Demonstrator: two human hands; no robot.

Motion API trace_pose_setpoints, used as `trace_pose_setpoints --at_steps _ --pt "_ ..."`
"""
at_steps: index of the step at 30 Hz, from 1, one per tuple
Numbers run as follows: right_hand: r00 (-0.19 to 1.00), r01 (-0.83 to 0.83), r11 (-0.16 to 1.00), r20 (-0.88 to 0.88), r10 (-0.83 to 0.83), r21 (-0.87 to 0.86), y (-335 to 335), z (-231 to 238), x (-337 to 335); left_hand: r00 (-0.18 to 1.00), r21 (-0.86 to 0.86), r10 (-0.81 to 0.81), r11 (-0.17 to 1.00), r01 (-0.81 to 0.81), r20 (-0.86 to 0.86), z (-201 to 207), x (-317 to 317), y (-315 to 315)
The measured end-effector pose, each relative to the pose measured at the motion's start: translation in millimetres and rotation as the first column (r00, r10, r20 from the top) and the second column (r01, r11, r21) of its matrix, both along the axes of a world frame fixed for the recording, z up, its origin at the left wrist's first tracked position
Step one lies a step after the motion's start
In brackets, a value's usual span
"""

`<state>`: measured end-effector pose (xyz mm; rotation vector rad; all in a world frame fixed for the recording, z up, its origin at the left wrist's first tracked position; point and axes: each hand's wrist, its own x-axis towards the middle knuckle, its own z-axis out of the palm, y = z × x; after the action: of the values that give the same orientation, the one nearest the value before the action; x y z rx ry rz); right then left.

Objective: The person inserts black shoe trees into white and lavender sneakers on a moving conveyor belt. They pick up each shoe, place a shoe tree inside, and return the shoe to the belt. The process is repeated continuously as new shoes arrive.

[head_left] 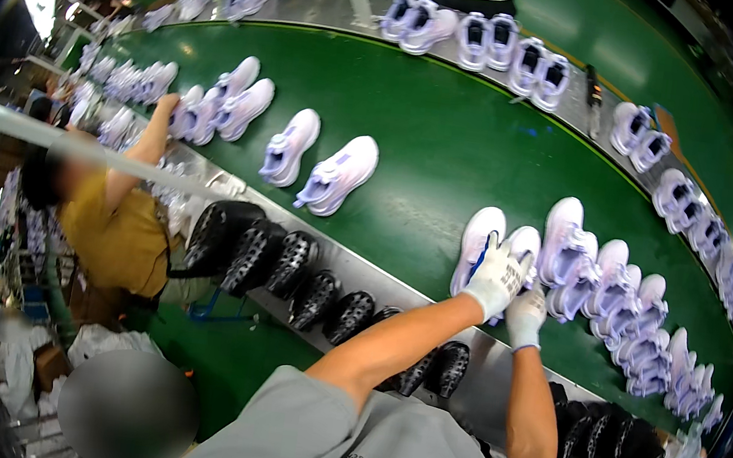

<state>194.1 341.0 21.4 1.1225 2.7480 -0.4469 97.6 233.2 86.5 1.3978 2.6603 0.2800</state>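
Two white-and-lavender sneakers stand side by side on the green conveyor belt (427,182), the left sneaker (482,225) and the right sneaker (525,239). Over their openings lies my left hand (498,277) in a white glove, closed about the left sneaker, one finger reaching along it. A narrow blue edge shows by that finger. My right hand (525,316), also gloved, is close to the right sneaker's heel end; its fingertips are hidden behind the left hand. Just to the right, another sneaker (561,239) begins a row of similar shoes.
A spaced pair of sneakers (336,175) sits on the belt to the left. Black shoe lasts (316,301) line the near metal edge. More sneakers (476,41) stand on the far ledge, beside a black tool (593,101). A co-worker in yellow (115,230) reaches over the belt at left.
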Motion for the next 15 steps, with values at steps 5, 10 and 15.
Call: trace_pose_setpoints --at_steps 5,10,15 --pt "0.993 -0.098 0.992 -0.062 0.104 0.081 -23 92 16 0.944 0.399 0.326 0.861 -0.315 0.041 75 38 -194" --pt "0.934 -0.205 0.846 -0.357 0.018 -0.492 -80 145 21 0.539 0.113 0.798 0.582 -0.805 -0.269 78 55 -342" --pt "0.891 -0.379 0.788 -0.42 0.17 -0.485 -130 164 6 0.551 -0.057 0.805 0.554 -0.831 -0.22 55 52 -370"
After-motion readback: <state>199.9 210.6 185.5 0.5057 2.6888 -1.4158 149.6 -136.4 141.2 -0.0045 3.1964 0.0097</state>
